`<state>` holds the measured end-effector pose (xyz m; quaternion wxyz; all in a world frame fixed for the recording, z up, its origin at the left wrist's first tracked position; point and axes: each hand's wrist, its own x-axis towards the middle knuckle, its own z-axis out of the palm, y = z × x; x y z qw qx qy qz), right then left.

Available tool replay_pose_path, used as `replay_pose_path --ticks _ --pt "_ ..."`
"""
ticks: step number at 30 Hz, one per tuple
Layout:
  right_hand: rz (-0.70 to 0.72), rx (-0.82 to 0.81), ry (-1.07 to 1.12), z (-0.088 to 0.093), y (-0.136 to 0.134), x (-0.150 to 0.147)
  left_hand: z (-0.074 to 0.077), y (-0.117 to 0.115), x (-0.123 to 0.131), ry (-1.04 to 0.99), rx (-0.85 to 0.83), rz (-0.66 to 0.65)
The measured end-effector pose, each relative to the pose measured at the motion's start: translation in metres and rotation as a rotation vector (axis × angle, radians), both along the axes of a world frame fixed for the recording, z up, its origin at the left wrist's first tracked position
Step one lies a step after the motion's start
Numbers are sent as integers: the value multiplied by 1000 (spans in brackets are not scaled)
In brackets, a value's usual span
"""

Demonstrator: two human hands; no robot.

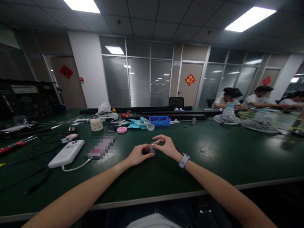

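Both my hands meet over the dark green table (213, 158), a little beyond its near edge. My left hand (138, 155) is curled round a small dark and silver cylindrical part (151, 148). My right hand (165, 145), with a watch on its wrist, pinches the top of the same part with thumb and forefinger; its other fingers are raised. Much of the part is hidden by my fingers.
A white power bank (67, 154) with a cable lies to the left, with a red-handled tool and dark cables beyond. Farther back are a cream jar (96, 123), a pale blue fan blade (140, 123) and a blue tray (160, 121). People sit at the far right.
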<state>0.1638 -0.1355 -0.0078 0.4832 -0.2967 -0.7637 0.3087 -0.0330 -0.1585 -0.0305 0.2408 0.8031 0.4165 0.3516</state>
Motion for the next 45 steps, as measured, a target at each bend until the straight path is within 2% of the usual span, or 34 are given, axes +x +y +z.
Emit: replay_pose_path --ticks 6,11,15,19,21,24,28,32,35,38,41,45 --pt "-33 26 47 4 0 -1 -3 3 0 10 -7 19" --pt "-45 36 -43 5 12 26 1 0 0 29 20 24" --pt "102 -91 -260 -4 23 53 3 -3 0 29 19 24" --pt "220 -173 -355 -11 31 64 3 -2 0 36 14 28" --pt "201 -124 -417 -12 32 64 3 -2 0 37 11 26" --pt "97 -11 -569 -12 33 64 2 -1 0 32 2 29" --pt "-10 25 -694 -15 34 66 2 -2 1 35 2 35" --pt "-55 40 -620 -15 32 60 4 -3 1 30 1 32" --pt "-128 73 -404 -9 24 45 4 -4 1 26 14 23" --pt "-141 107 -220 0 11 23 3 -3 1 14 29 15" --pt "-123 121 -208 6 -1 5 0 -1 1 16 36 23" --pt "-108 73 -253 8 -6 -2 -2 1 0 3 33 8"
